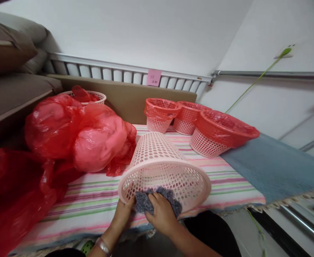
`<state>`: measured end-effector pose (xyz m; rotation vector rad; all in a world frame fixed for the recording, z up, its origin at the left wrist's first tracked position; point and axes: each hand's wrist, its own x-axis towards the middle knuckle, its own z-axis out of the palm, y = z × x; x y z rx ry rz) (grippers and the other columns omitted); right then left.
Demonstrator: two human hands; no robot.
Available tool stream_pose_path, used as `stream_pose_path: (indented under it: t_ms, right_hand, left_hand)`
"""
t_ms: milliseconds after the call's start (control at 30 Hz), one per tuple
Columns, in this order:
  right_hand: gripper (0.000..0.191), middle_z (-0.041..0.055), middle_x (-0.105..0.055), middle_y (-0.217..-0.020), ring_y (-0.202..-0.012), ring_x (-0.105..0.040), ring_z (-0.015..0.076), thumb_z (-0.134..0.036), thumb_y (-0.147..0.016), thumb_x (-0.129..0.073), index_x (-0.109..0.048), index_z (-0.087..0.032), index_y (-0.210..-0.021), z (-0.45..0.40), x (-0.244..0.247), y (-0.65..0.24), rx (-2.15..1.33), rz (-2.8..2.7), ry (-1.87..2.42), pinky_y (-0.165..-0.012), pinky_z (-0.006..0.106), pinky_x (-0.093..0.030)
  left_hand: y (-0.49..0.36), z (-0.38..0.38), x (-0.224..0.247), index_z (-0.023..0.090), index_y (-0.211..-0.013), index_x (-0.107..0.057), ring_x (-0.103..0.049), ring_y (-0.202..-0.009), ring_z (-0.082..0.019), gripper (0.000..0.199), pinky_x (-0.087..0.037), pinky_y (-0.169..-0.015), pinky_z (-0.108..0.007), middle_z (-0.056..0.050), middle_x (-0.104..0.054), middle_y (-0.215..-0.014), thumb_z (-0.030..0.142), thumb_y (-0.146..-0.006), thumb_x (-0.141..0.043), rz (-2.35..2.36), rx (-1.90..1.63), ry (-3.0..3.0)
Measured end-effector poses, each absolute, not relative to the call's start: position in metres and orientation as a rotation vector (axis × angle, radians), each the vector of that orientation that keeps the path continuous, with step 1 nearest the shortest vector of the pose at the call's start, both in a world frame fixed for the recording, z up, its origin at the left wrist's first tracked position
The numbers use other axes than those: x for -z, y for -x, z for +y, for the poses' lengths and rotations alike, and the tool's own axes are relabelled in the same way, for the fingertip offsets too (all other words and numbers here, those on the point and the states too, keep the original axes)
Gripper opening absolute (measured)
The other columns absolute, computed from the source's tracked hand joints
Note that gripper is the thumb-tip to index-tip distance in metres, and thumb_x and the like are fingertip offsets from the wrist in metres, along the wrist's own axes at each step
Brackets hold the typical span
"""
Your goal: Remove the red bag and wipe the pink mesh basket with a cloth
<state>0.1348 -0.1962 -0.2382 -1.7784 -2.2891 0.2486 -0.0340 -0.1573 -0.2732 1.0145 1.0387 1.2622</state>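
Note:
A pale pink perforated plastic basket [159,148] lies on its side on the striped cloth [92,200], its mouth facing me. My left hand [125,210] grips the basket's rim at the lower left. In my right hand [161,210] is a bunched dark grey cloth [170,196], pressed at the lower inside of the basket mouth. The fingers of the right hand are curled over the cloth. Part of the left hand's fingers is hidden behind the rim.
Behind stand several pink baskets lined with red bags, among them the nearest basket [210,144] at the right. Filled red plastic bags [100,142] lie to the left, before another basket [100,98]. A radiator [114,73] runs along the wall. Blue fabric [274,167] covers the right side.

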Motion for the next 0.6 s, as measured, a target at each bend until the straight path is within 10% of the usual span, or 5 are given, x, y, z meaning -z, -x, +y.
stream_pose_path:
  t_ms: [333, 600]
  right_hand:
    - [0.042, 0.0135, -0.060, -0.117, -0.111, -0.053, 0.0271, -0.030, -0.082, -0.053, -0.055, -0.014, -0.120, -0.069, 0.234, -0.135, -0.058, -1.995, 1.955, -0.095, 0.036, -0.038]
    - [0.037, 0.0075, -0.055, -0.129, -0.125, -0.042, 0.0250, -0.037, -0.089, -0.047, -0.058, -0.019, -0.119, 0.012, 0.249, -0.140, -0.040, -1.873, 1.905, -0.108, 0.041, -0.025]
  left_hand:
    - [0.023, -0.155, 0.273, 0.012, -0.129, -0.051, -0.044, -0.129, -0.028, 0.058, -0.025, -0.113, -0.045, -0.016, -0.054, -0.135, 0.037, -0.078, -0.060, 1.092, -1.220, -1.087]
    - [0.035, -0.155, 0.261, 0.010, -0.124, -0.054, -0.056, -0.118, -0.030, 0.057, -0.043, -0.101, -0.043, -0.017, -0.062, -0.125, 0.041, -0.077, -0.060, 1.142, -1.090, -1.136]
